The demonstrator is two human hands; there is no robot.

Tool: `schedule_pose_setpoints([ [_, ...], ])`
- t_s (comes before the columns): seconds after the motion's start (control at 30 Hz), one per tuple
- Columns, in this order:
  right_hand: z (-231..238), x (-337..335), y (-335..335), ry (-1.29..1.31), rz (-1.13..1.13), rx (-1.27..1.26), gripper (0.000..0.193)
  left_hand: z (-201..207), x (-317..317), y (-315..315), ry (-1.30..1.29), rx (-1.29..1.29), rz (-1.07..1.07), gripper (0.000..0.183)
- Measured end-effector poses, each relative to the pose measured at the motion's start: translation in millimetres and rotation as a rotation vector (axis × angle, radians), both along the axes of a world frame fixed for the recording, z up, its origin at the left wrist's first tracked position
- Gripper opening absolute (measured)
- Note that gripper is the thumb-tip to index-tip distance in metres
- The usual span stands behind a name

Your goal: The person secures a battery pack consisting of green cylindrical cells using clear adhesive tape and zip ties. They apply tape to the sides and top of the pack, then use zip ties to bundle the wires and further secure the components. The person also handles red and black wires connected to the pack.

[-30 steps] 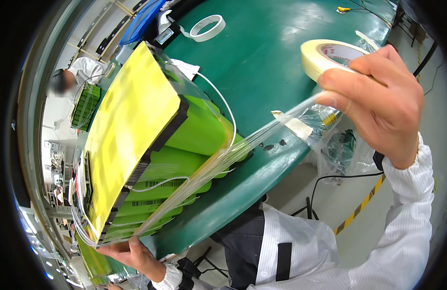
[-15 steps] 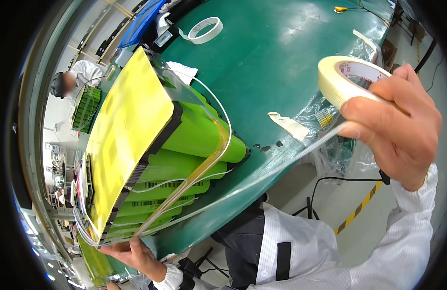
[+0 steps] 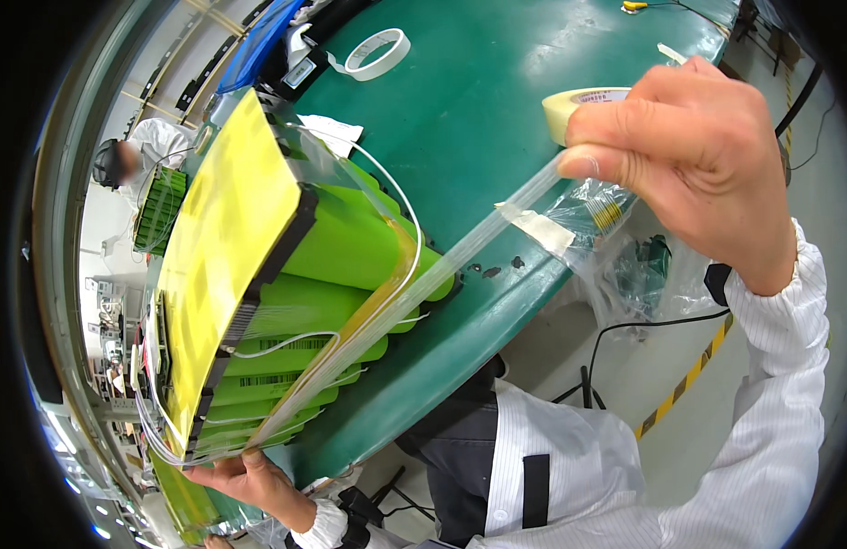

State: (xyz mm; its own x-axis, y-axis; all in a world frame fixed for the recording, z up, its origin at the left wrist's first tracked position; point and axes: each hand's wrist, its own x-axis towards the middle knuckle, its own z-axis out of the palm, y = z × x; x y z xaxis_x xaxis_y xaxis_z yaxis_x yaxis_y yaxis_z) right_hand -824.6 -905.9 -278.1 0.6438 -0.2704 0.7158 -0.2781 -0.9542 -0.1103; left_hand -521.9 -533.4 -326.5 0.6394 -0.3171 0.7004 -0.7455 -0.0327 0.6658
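A battery pack of green cylindrical cells (image 3: pixel 336 238) stands on the table at left, with a flat yellow sheet (image 3: pixel 226 206) over one face. White wires (image 3: pixel 407 212) and an amber tape strip run along its side. My right hand (image 3: pixel 689 160) grips a pale yellow tape roll (image 3: pixel 561 114), mostly hidden by the fingers. From it a translucent tape strip (image 3: pixel 478 245) stretches taut down to the pack's near lower corner. There my left hand (image 3: pixel 258 487) is closed, thumb and fingers against the corner where strip and wires meet. Its fingertips are partly hidden.
Another white tape roll (image 3: pixel 379 69) lies on the green table (image 3: pixel 483 82) at the back. Right of the pack are a torn cream strip (image 3: pixel 547 231) and crumpled clear plastic (image 3: pixel 638 270) at the table edge. At far left a person (image 3: pixel 158 142) is beside another green pack (image 3: pixel 160 212).
My right hand has moved left and slightly up with the tape roll, bringing the strip closer along the pack's side. My left hand stays at the corner.
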Motion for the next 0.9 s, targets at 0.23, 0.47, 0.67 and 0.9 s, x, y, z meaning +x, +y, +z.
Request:
schedule_pose_setpoints([
  [0.23,9,13,-7,0.017,0.047,0.099,0.014,5,2,-5,-0.153,0.068,0.104,0.106],
  [0.47,5,15,-8,-0.014,0.07,0.066,0.016,3,6,2,-0.18,0.078,0.188,0.11],
  [0.67,7,19,-9,0.045,0.052,0.048,0.016,4,-1,-10,-0.167,0.042,0.146,0.108],
  [0.9,25,22,-7,0.235,0.037,-0.072,0.024,0,10,9,-0.12,0.05,0.149,0.102],
])
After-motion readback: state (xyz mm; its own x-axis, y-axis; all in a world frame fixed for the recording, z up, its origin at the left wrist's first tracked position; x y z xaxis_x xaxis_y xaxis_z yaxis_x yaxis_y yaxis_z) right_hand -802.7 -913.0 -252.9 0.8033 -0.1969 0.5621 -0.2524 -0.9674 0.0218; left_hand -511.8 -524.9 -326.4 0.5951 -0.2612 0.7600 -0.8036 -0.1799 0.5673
